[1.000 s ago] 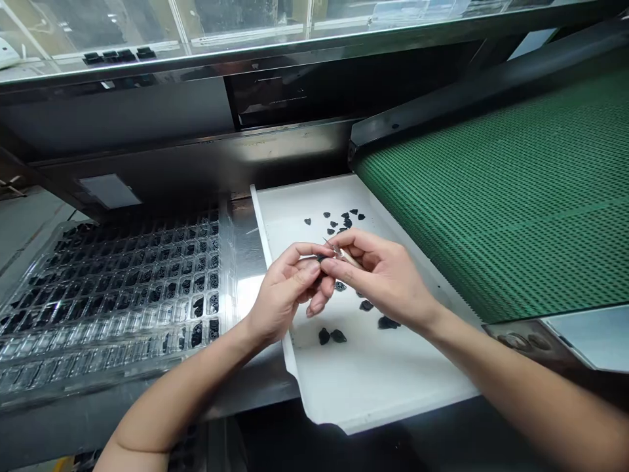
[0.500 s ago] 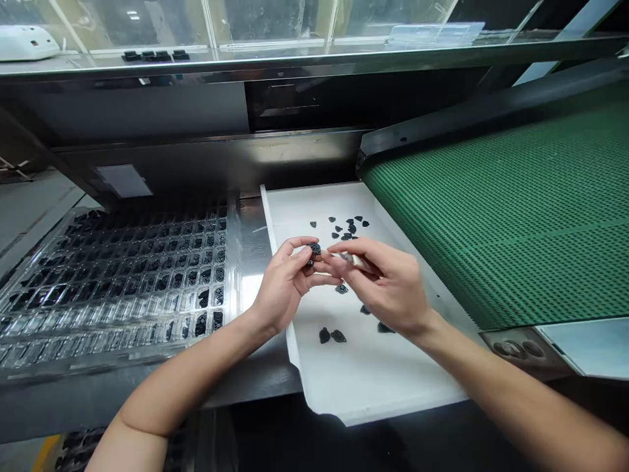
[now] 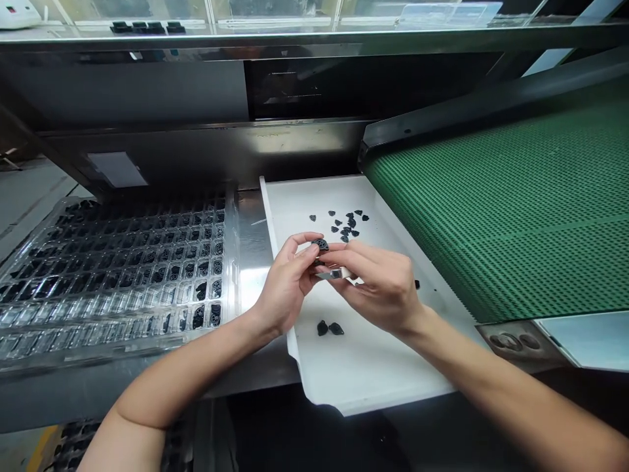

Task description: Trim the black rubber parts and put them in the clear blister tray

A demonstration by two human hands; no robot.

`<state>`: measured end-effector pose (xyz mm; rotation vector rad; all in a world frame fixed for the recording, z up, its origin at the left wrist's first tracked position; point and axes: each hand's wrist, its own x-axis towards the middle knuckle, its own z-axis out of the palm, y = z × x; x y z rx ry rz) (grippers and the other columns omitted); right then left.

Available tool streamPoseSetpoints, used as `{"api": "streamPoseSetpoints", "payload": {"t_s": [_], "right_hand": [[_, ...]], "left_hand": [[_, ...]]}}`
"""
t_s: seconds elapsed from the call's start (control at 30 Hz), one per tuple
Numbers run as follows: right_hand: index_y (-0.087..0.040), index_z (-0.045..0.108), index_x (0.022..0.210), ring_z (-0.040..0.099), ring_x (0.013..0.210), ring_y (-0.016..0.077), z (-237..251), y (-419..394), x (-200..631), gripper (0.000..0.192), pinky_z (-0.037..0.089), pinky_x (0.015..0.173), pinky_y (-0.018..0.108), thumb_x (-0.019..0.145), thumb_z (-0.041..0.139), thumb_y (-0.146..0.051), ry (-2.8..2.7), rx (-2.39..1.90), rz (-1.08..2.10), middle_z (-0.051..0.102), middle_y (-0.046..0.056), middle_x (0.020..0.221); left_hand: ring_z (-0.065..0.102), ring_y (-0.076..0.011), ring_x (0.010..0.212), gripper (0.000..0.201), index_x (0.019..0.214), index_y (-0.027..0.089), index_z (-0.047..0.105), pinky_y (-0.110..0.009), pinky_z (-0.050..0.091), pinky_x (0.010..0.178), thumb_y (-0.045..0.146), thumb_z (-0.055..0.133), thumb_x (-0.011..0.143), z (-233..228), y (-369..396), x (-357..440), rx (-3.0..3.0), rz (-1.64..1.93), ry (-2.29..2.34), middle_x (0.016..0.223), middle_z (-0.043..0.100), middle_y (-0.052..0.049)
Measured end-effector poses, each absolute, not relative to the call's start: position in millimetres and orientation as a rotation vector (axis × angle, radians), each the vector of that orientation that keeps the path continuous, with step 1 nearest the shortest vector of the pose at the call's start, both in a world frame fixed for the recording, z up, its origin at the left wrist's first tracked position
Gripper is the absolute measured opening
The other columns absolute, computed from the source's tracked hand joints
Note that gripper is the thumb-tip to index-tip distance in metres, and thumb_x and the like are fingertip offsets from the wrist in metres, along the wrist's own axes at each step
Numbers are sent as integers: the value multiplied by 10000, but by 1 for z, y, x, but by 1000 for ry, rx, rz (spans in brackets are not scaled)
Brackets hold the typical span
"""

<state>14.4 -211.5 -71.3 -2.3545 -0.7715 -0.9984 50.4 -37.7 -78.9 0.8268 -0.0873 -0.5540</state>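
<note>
Between the thumb and fingers of my left hand (image 3: 289, 282) is a small black plastic part (image 3: 320, 244) with an openwork pattern. My right hand (image 3: 378, 282) is closed around a small knife (image 3: 339, 273); its short metal blade points left, below the part, and the pale handle runs into the palm. Fingertips of the right hand are at the part's right side; whether they press on it I cannot tell. Both hands are over a white tray (image 3: 373, 380). Loose black parts (image 3: 350, 223) lie scattered toward its far end, and two more (image 3: 336, 328) near the front.
Left of the white tray, a clear plastic compartment tray (image 3: 122, 314) holds rows of black parts. A green mesh conveyor belt (image 3: 515, 216) slopes along the right. Above the far side runs a metal shelf (image 3: 295, 49) carrying several black pieces (image 3: 147, 27) and a clear box (image 3: 447, 14).
My right hand has come in closer to the left, and the knife blade now shows below the part. The black part is tilted a little differently. The whole view has shifted slightly.
</note>
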Motion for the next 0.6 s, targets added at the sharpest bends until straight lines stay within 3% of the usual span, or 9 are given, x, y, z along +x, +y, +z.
{"api": "streamPoseSetpoints", "payload": {"t_s": [0.1,0.2,0.27,0.37,0.5,0.6], "right_hand": [[-138,772,1082,574,677,93,-64,-211,12,66,446,557,244,1028,750,-169,-527,-2143,-766,741,33,903],[-152,784,940,431,602,94,-56,-213,12,183,350,521,248,1012,785,-320,-179,-2010,-531,572,8,679],[-151,766,876,431,627,97,-55,-216,15,279,340,540,245,974,819,-406,-88,-1894,-432,552,19,685],[-141,736,855,383,620,88,-57,-219,20,385,305,535,232,888,897,-489,-23,-1683,-278,489,8,676],[-129,719,880,349,602,79,-61,-220,22,491,281,512,213,799,964,-547,46,-1533,-137,443,-5,666],[-131,701,878,359,609,74,-63,-220,20,543,286,512,199,810,954,-607,69,-1524,-81,453,-1,686]], "left_hand": [[702,-147,939,150,1155,157,649,-259,640,835,206,672,1015,-80,-37,57,790,-536,-118,1111,705,-87],[645,-145,781,139,1097,155,648,-229,557,603,174,635,960,-77,-36,61,797,-535,-107,996,643,-60],[518,-92,646,137,1082,163,647,-172,385,488,205,656,952,-75,-34,61,820,-568,-101,930,588,-31],[340,-36,583,174,1084,174,666,-146,229,487,266,739,956,-73,-34,58,905,-589,-159,861,537,3],[367,-39,632,367,1272,230,763,-160,274,532,369,853,944,-79,-33,58,1101,-473,-326,910,603,-16],[401,-52,658,401,1331,269,801,-176,297,551,441,851,973,-85,-31,62,1198,-363,-401,933,669,-48]]}}
